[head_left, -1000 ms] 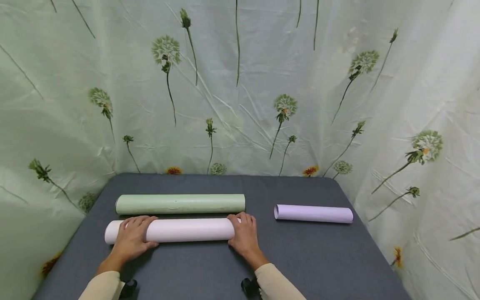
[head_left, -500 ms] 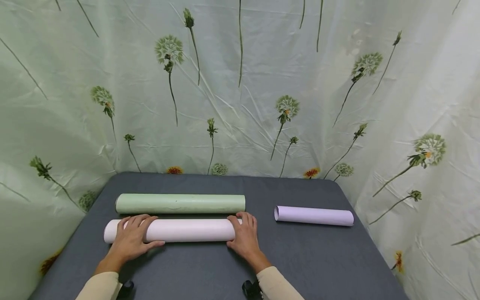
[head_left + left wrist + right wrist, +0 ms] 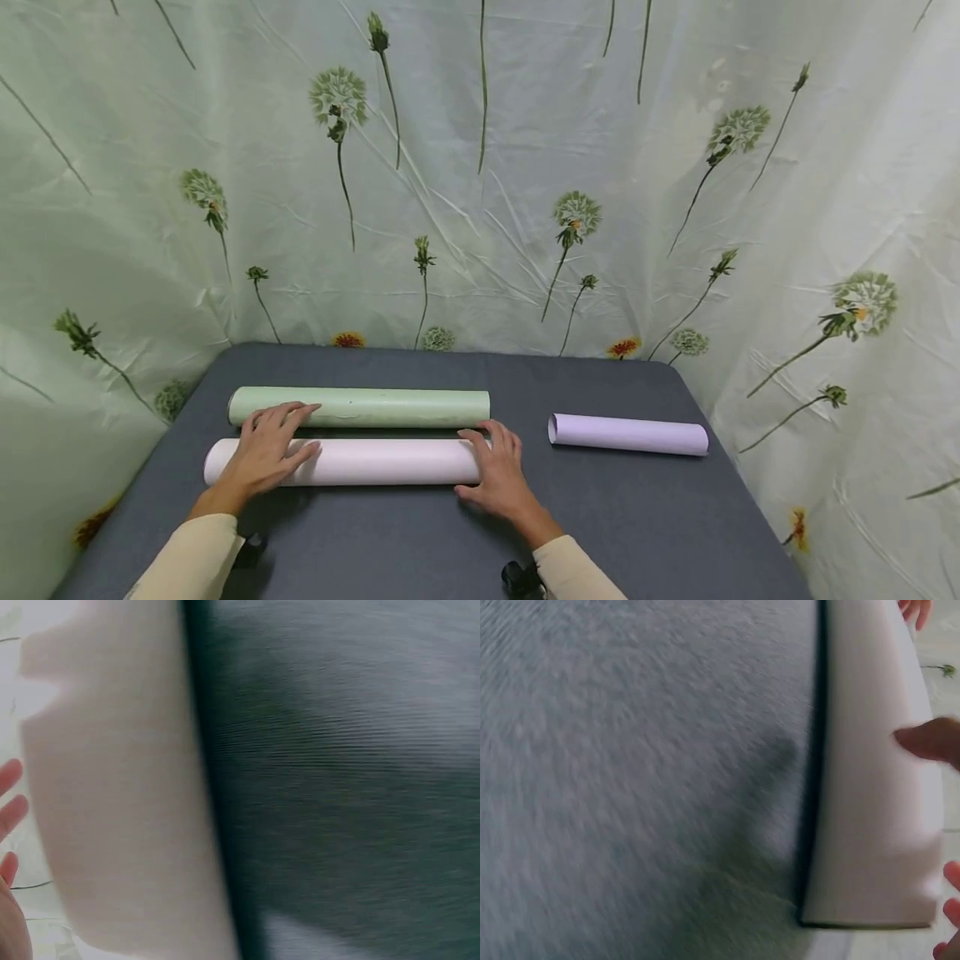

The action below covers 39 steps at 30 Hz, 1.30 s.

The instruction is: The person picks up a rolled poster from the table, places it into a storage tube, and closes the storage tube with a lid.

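Note:
A pale pink roll lies crosswise on the grey table. Over its left part hovers my left hand, fingers spread and overlapping the green roll behind it. My right hand is at the pink roll's right end, fingers loosely bent and thumb extended. In the right wrist view, the thumb overlaps the pink roll's side, while several fingertips show beyond its far edge. The left wrist view has the pink roll close up, with left-hand fingertips apart from it at the edge.
A shorter lavender roll, hollow at its left end, lies to the right on the grey table. Behind the table hangs a pale curtain printed with dandelions. Dark wrist devices show below both hands.
My left hand has risen off the pink roll and reaches farther forward, over the green roll's edge. The right hand has loosened and shifted slightly right. The rolls stay nearly in place.

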### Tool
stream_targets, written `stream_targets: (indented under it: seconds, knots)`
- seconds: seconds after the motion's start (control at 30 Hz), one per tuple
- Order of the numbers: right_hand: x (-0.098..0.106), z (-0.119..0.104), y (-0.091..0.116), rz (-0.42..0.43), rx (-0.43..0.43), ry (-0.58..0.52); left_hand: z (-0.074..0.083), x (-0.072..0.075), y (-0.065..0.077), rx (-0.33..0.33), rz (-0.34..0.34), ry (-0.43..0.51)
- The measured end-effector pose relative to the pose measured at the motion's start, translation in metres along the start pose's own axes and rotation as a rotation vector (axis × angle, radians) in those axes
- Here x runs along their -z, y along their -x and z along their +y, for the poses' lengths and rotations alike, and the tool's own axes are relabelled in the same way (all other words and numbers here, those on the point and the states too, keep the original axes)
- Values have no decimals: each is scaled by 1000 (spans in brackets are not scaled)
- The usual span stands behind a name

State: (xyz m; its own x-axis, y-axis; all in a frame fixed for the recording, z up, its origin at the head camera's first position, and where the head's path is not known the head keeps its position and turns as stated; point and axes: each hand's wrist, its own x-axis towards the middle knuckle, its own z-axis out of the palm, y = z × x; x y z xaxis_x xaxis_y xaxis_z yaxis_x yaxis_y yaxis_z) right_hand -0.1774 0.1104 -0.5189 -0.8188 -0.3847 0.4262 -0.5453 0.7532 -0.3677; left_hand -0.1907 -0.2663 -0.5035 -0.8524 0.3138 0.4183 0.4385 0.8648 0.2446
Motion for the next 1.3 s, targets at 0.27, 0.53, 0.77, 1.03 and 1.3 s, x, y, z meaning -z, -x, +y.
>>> stream_targets:
  seconds: [0.27, 0.53, 0.77, 1.03, 1.3]
  knots:
    - [39, 35, -3, 95, 5, -167, -5, 14, -37, 77, -150, 94]
    - [79, 100, 4, 214, -1, -103, -21, 13, -51, 151, -275, 129]
    - [113, 160, 27, 201, -79, -67, -32, 6, -50, 213, -310, 131]
    - [146, 197, 48, 52, -297, -39, -40, 7, -55, 257, -324, 106]
    - [163, 222, 59, -74, -385, -6, -48, 3, -57, 247, -351, 127]
